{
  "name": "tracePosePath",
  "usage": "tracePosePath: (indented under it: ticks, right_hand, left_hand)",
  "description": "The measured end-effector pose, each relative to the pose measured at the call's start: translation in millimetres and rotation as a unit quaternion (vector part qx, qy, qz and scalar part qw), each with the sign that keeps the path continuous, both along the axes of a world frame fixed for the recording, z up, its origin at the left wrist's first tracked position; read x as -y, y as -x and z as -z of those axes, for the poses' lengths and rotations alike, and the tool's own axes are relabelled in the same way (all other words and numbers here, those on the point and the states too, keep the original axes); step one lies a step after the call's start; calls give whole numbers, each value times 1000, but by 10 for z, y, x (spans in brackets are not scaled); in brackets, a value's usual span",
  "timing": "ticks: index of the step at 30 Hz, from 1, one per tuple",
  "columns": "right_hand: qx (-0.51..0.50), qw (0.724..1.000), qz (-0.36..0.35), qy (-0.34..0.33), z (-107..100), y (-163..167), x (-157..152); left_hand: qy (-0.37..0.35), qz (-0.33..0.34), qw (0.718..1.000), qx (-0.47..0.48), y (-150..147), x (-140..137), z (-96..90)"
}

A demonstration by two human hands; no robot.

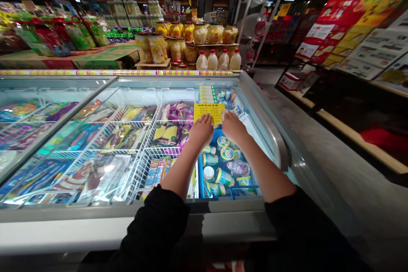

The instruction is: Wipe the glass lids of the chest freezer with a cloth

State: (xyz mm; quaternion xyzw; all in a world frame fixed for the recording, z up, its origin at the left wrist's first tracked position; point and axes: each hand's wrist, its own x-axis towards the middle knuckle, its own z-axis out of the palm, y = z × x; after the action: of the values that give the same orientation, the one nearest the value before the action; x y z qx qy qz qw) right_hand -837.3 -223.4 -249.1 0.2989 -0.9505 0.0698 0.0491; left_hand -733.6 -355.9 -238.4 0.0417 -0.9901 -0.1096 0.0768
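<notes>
A yellow sign (pixel 208 109) with lines of dark print stands over the right end of an open-top freezer (pixel 223 206). The fingers of my left hand (pixel 201 131) lie stretched against its lower left part. At the right edge of the sign, my right hand (pixel 235 127) has its fingers bent together. A small whitish bit shows at those fingertips, too small to name. Below my hands, a blue basket (pixel 201 178) holds several ice cream cups (pixel 225 177), some lying on their sides. Green-and-white boxes (pixel 207 91) sit behind the sign.
White wire dividers (pixel 137 170) separate bagged frozen goods on the left. A sliding glass lid's frame (pixel 63 123) crosses the freezer. Jars (pixel 200 34) and white bottles (pixel 212 60) stand behind it. On the right are a grey floor aisle (pixel 318 165) and stacked boxes (pixel 363 59).
</notes>
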Motion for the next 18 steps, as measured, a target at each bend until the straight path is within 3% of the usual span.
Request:
tracePosePath:
  ticks: [4,10,15,18]
  right_hand:
    - [10,999,-33,20,-48,170,18]
    - [-19,998,53,25,-10,92,-80]
    - [12,999,-30,24,-15,72,-28]
    - [18,998,-27,47,-47,208,-8]
  left_hand:
    - [2,0,1000,-3,-15,-2,-5]
    - [9,3,1000,18,-23,-6,-50]
    - [15,-4,999,28,-48,-43,-90]
    - [19,-2,1000,21,-54,-31,-72]
